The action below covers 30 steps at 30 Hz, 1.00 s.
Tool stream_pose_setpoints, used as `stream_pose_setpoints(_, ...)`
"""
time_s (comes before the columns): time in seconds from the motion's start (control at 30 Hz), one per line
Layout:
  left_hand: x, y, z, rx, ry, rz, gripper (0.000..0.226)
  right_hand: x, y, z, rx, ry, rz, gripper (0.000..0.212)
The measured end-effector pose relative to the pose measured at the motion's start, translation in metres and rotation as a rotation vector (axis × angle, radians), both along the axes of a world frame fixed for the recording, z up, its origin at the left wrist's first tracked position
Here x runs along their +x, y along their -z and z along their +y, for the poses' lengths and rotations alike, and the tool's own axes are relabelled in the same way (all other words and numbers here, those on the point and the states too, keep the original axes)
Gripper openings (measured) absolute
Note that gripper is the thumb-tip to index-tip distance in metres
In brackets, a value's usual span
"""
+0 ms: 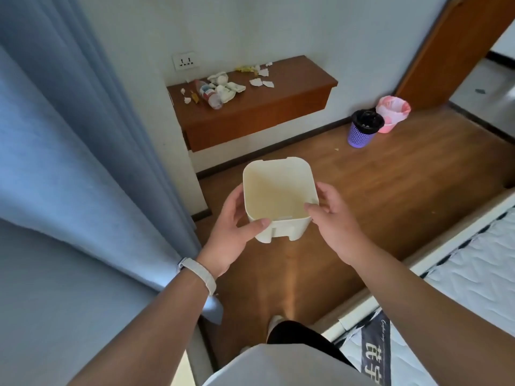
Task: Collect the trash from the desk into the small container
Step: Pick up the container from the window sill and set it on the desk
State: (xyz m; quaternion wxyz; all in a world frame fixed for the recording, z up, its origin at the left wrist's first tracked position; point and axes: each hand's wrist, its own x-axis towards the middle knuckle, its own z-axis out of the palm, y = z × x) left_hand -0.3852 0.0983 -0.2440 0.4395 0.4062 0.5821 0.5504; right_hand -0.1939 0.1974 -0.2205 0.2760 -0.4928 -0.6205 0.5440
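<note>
Two hands hold the cream container [278, 196]: left hand [231, 232] gripping its left wall, right hand [334, 215] pinching its right rim. Trash [220, 89] litters the surface [278, 93] ahead.

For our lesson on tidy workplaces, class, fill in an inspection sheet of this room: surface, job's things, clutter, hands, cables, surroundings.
Surface: wall-mounted wooden desk, littered.
Job's things: empty cream container held in the air; on the desk a plastic bottle, crumpled tissues, paper scraps.
Clutter: one scrap on the floor.
Hands: left hand and right hand grip the container, thumbs at its near rim.
Cables: nothing seen.
Surroundings: wall socket, blue curtain, purple bin, pink bin, bed.
</note>
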Motion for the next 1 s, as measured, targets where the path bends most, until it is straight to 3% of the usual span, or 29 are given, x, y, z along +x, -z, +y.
stream_pose_setpoints(0.27, -0.022, 0.009, 0.070, -0.073, 0.036, 0.022, 0.073, -0.019, 0.007, 0.061, -0.006, 0.014, 0.031, 0.040)
stream_pose_setpoints(0.7, -0.044, -0.008, 0.288, -0.067, 0.120, 0.020, 0.084, -0.033, 0.000, 0.261, -0.009, 0.094, 0.076, 0.044)
stream_pose_setpoints(1.0, -0.022, -0.013, 0.379, -0.038, 0.181, 0.038, 0.081, -0.009, -0.016, 0.344, 0.023, 0.123, 0.055, 0.042)
